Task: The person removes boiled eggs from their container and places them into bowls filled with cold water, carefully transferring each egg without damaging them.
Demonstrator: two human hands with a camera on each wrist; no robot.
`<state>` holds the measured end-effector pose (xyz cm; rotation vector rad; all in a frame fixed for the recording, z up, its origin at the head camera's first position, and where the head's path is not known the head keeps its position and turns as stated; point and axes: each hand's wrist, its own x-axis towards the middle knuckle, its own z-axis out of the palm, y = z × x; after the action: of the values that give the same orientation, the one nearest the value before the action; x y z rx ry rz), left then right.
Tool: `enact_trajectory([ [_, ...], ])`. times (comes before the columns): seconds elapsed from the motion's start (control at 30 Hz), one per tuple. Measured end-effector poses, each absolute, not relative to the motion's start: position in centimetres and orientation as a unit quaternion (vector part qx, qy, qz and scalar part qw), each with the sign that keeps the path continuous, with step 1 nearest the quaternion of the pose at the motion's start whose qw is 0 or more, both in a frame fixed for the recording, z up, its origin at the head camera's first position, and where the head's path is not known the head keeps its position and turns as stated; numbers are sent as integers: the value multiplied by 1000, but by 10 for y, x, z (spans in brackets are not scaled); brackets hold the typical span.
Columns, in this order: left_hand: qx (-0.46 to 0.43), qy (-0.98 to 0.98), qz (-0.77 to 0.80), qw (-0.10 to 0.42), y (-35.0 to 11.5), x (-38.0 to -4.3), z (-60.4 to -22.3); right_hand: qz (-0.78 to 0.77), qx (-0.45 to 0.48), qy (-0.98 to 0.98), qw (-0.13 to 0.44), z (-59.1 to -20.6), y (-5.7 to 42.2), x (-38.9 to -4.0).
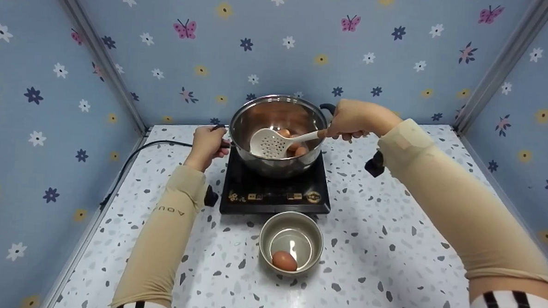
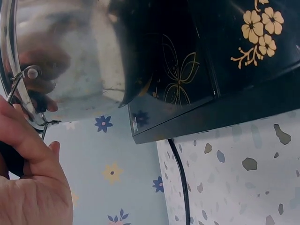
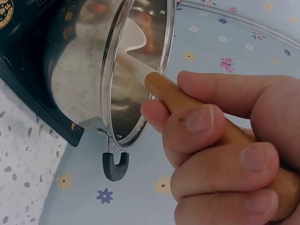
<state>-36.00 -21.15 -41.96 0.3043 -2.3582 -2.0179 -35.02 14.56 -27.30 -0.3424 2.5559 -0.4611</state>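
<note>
A steel pot (image 1: 278, 165) stands on a black induction cooker (image 1: 272, 198). My left hand (image 1: 206, 144) grips the pot's black left handle (image 1: 218, 127); in the left wrist view, the fingers curl round it. With my right hand (image 1: 356, 118) I hold a white slotted skimmer (image 1: 272, 144) by its wooden handle (image 3: 173, 93). The skimmer's head is inside the pot, over the near left part of the opening. Brown eggs (image 1: 301, 151) lie in the pot beside and behind it, partly hidden by the skimmer. Whether anything sits in its bowl cannot be made out.
In front of the cooker a metal bowl (image 1: 314, 241) holds one brown egg (image 1: 284, 261). A black power cord (image 1: 163, 142) runs left from behind the cooker. Flowered panels (image 1: 283, 43) close off the back and sides of the speckled table (image 1: 366, 260). The pot's right handle (image 3: 115, 169) sticks out.
</note>
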Motion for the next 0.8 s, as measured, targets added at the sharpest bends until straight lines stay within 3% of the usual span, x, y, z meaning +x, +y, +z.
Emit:
enact_trajectory([
  [0.43, 87, -751, -654, 5, -213, -359, -420, -166, -131, 930, 300, -282, 139, -359],
  [0.8, 87, -752, -654, -2, -216, -358, -419, -268, -105, 884, 369, -298, 153, -363],
])
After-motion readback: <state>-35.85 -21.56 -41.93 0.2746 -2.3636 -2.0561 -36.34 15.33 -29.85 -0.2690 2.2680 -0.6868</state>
